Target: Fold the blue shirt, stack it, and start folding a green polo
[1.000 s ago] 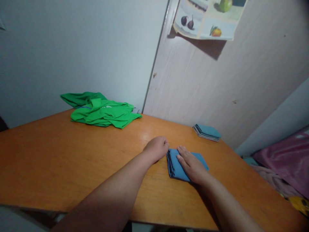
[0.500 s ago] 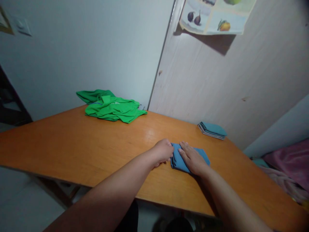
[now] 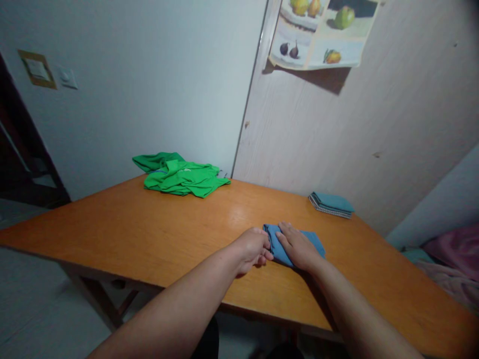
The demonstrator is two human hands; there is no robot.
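Note:
A folded blue cloth (image 3: 278, 249) lies on the wooden table (image 3: 179, 234) in front of me. My right hand (image 3: 297, 245) rests flat across its top, fingers stretched out and pointing away to the left. At the cloth's left edge, my left hand (image 3: 254, 248) has its fingers curled and pinched against the folded layers. The part of the cloth beneath the right palm is hidden, and the left fingertips are partly covered by that hand.
Rumpled bright green clothing (image 3: 183, 175) lies at the back left against the wall. A folded blue and checked stack (image 3: 332, 204) sits at the back right. Pink fabric (image 3: 454, 252) shows beyond the right edge. A fruit poster (image 3: 322, 37) hangs on the panel.
My left hand has slid slightly nearer along the cloth's left edge. My right hand stays on top. The view has shifted up and to the left.

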